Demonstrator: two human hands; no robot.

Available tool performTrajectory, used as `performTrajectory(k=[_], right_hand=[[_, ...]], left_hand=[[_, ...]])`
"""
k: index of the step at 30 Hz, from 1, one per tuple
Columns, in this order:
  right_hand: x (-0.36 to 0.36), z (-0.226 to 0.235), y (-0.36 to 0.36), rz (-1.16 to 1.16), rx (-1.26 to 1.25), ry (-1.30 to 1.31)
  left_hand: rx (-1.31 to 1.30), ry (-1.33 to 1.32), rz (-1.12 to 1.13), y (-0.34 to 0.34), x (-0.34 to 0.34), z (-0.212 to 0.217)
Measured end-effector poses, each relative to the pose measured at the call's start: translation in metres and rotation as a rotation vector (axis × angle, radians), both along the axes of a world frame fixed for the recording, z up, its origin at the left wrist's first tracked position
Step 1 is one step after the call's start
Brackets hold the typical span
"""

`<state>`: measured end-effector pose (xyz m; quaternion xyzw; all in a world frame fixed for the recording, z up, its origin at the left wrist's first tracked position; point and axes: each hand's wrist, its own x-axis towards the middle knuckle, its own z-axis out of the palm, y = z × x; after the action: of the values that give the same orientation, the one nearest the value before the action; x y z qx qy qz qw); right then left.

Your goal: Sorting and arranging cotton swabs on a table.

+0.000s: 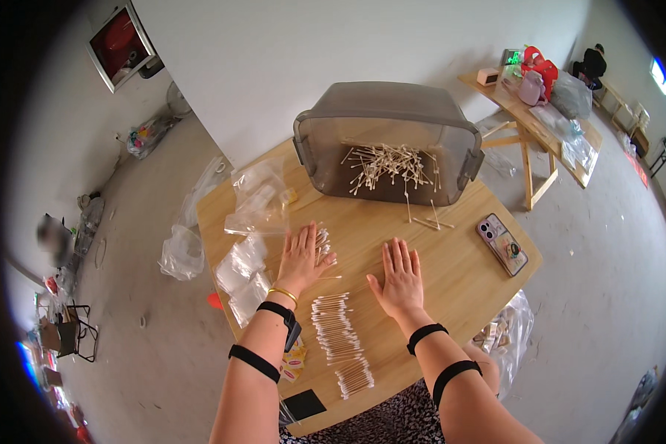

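My left hand [299, 260] lies flat with its fingers stretched out, at the edge of a small bunch of cotton swabs [323, 245]. Part of that bunch is hidden under the fingers. Palm down, my right hand [401, 284] rests on the bare wood with nothing in it, its thumb spread out. Between my forearms runs a long row of cotton swabs [334, 331], laid side by side. Beyond both hands a grey translucent plastic bin [381, 118] lies on its side, its opening toward me. Inside it is a loose heap of cotton swabs [388, 167].
Clear plastic bags [246, 270] cover the left side of the wooden table [451, 259]. A phone [502, 244] lies near the right edge. A few stray swabs [432, 223] sit before the bin. A second table [547, 126] holding bags stands at the far right.
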<state>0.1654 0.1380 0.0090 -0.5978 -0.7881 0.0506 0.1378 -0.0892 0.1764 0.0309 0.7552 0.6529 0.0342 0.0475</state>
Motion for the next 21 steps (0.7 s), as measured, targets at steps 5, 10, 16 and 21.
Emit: performTrajectory(k=[5,10,16,21], right_hand=[[0.0,-0.001,0.0,0.0,-0.001,0.009],[-0.001,0.001,0.0,0.001,0.005,0.036],[-0.003,-0.001,-0.001,-0.004,0.018,0.047],[0.0,0.003,-0.001,-0.004,-0.002,0.044]], left_hand=[[0.085,-0.086,-0.187,-0.037,0.007,-0.025],[0.155,-0.073,-0.232,-0.058,0.013,-0.015],[0.049,-0.046,-0.258,-0.067,0.014,-0.02],[0.062,-0.084,-0.297,-0.074,0.011,-0.023]])
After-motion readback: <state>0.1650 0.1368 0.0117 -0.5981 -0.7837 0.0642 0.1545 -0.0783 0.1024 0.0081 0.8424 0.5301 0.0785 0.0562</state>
